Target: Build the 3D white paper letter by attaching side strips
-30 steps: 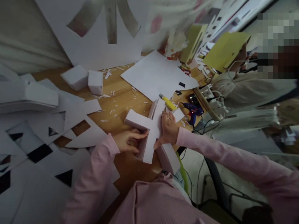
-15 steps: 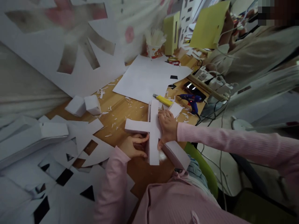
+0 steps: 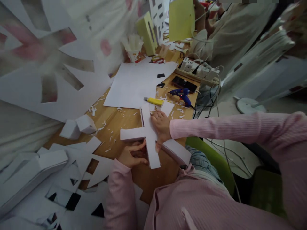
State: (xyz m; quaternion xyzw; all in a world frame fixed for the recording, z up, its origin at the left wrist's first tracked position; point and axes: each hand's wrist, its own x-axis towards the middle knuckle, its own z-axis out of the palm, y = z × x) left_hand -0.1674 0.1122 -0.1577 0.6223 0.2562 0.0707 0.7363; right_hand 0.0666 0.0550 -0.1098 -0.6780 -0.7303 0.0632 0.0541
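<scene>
A white cross-shaped board piece (image 3: 149,136) with folded-down sides lies on the wooden table (image 3: 153,179) in front of me. My left hand (image 3: 130,155) grips its left side below the crossbar, with thumb and fingers against the lower arm's wall; some fingertips are tucked out of sight. Against the right side presses my right hand (image 3: 163,126), its fingers bent on the upper arm and its thumb lower down. Part of the cross's right side is hidden under that hand. Close to my right wrist rests a folded white strip (image 3: 178,152).
Beyond the cross lie a yellow utility knife (image 3: 154,102), a blue glue gun (image 3: 181,94), a phone (image 3: 184,83) and a white sheet (image 3: 131,84). Two white boxes (image 3: 86,124) and cut-out boards (image 3: 105,166) are on the left. A power strip (image 3: 201,70) edges the table; another person (image 3: 230,35) is behind.
The view has swung to the right, so the table's contents appear shifted left. The cross looks slightly turned; both hands keep the same hold on it.
</scene>
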